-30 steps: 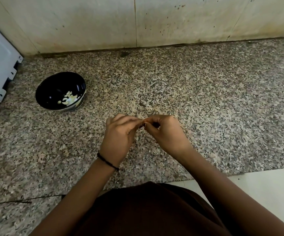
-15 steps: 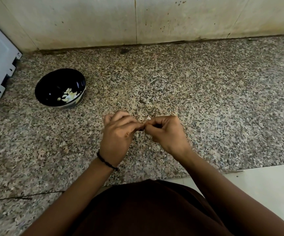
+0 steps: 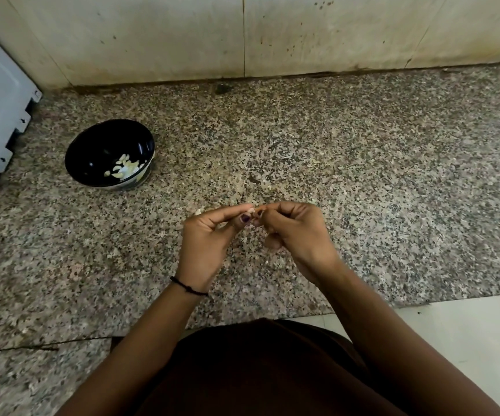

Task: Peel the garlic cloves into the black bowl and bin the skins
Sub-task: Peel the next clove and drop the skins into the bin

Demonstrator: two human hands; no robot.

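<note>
My left hand [image 3: 203, 235]: fingers pinched together on a garlic clove [image 3: 251, 210], held above the worktop [image 3: 363, 175].
My right hand [image 3: 296, 232]: fingers curled, tips clamped on the same clove.
Black bowl [image 3: 92, 148]: on the worktop, well off to my left, peeled cloves [image 3: 124, 169] inside.

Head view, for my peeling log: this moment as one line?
left hand: pinches garlic clove | right hand: pinches it too | black bowl: peeled cloves inside
</note>
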